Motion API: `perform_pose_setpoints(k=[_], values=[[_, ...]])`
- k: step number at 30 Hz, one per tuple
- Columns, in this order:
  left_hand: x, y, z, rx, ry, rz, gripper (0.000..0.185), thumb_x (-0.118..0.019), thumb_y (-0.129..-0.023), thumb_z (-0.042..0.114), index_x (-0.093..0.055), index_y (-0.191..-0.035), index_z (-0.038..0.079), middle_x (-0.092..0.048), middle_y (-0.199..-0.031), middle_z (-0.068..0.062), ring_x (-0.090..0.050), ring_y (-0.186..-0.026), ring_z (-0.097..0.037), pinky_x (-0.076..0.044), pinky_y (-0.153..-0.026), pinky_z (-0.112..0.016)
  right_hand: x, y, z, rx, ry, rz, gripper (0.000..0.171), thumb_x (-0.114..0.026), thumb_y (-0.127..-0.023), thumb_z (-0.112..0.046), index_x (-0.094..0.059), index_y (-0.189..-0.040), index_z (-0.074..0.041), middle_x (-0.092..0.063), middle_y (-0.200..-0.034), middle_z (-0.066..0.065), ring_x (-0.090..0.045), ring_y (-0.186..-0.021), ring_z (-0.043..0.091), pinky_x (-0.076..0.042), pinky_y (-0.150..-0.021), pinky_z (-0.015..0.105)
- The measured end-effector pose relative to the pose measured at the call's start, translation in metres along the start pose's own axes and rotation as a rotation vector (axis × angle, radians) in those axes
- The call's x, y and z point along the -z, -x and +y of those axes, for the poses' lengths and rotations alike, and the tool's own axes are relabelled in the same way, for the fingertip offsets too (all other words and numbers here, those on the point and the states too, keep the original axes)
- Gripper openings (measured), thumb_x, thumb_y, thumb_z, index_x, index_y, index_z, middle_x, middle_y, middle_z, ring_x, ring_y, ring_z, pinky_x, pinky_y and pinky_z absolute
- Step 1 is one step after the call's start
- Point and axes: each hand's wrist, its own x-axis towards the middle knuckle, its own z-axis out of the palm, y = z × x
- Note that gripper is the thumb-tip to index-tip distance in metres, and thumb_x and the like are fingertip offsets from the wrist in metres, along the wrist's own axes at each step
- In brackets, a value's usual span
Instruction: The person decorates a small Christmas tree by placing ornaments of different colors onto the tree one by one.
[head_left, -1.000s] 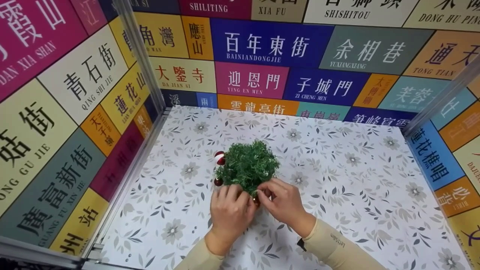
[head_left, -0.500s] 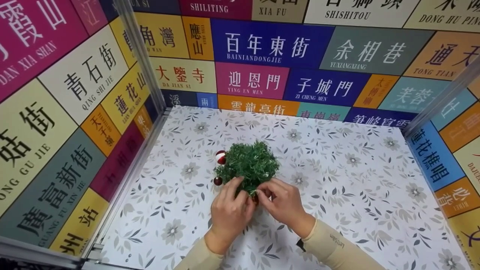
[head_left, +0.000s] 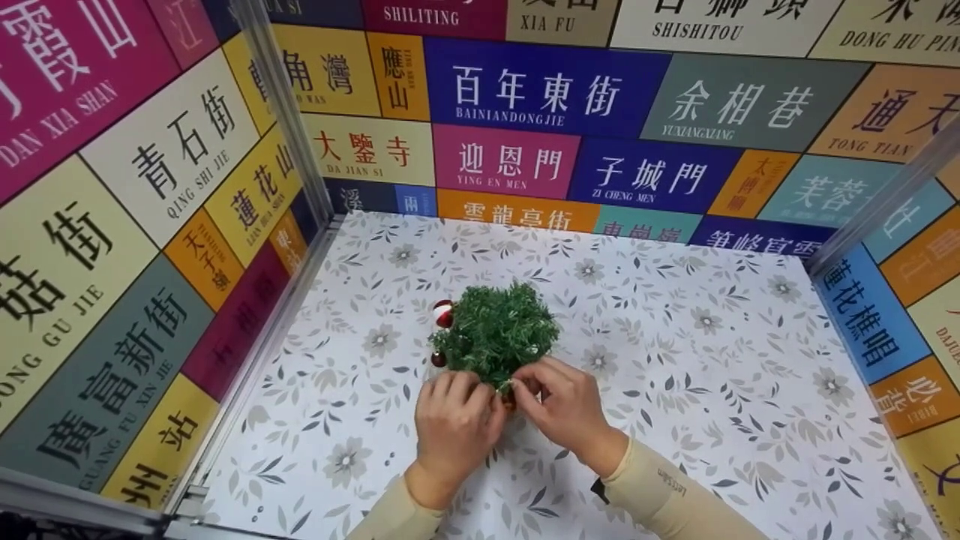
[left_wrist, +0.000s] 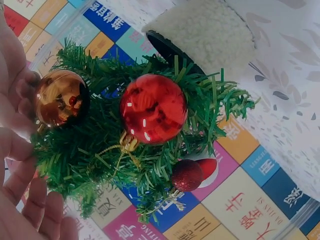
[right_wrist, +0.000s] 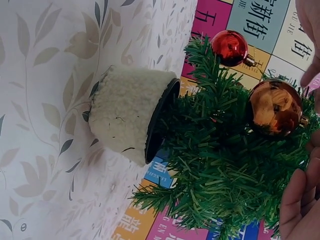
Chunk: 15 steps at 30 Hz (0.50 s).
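A small green artificial tree (head_left: pixel 496 332) stands in a white fuzzy pot (right_wrist: pixel 125 116) on the floral table (head_left: pixel 675 352). Both hands meet at its near lower branches. My left hand (head_left: pixel 466 391) holds a branch beside a gold ball (left_wrist: pixel 61 98), its fingers curled. My right hand (head_left: pixel 534 387) pinches at the gold ball's (right_wrist: pixel 275 107) hanger. A shiny red ball (left_wrist: pixel 152 109) hangs next to it. On the tree's left side hang a dark red glitter ball (head_left: pixel 438 358) and a red-and-white ornament (head_left: pixel 443 313).
Walls covered in coloured signs with Chinese street names (head_left: pixel 540 90) enclose the table on the left, back and right, with metal corner posts (head_left: pixel 281 112). The floral surface spreads out around the tree.
My left fingers had reached up into the branches half a second ago and have curled back down. The right hand and the tree have barely moved.
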Motion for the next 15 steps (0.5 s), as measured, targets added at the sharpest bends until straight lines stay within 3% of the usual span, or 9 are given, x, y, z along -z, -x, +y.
perform_pose_setpoints(k=[6, 15], values=[[-0.0020, 0.0009, -0.0020, -0.003, 0.044, 0.013, 0.009, -0.067, -0.081, 0.016, -0.064, -0.072, 0.015, -0.060, -0.076, 0.000, -0.062, -0.067, -0.022, -0.054, -0.066, -0.038, -0.0016, -0.0016, -0.0003, 0.009, 0.002, 0.012, 0.008, -0.066, -0.093, -0.020, -0.073, -0.089, -0.019, -0.059, -0.078, -0.016, -0.052, -0.056, 0.003, -0.042, -0.049, 0.016], [-0.0034, 0.0013, -0.0034, 0.009, 0.059, 0.037, 0.007, -0.066, -0.080, 0.015, -0.064, -0.074, 0.012, -0.062, -0.089, -0.005, -0.059, -0.073, -0.024, -0.054, -0.064, -0.038, -0.0029, -0.0028, -0.0004, 0.013, 0.023, 0.006, 0.005, -0.068, -0.090, -0.018, -0.072, -0.088, -0.020, -0.060, -0.078, -0.015, -0.053, -0.058, 0.001, -0.043, -0.050, 0.016]])
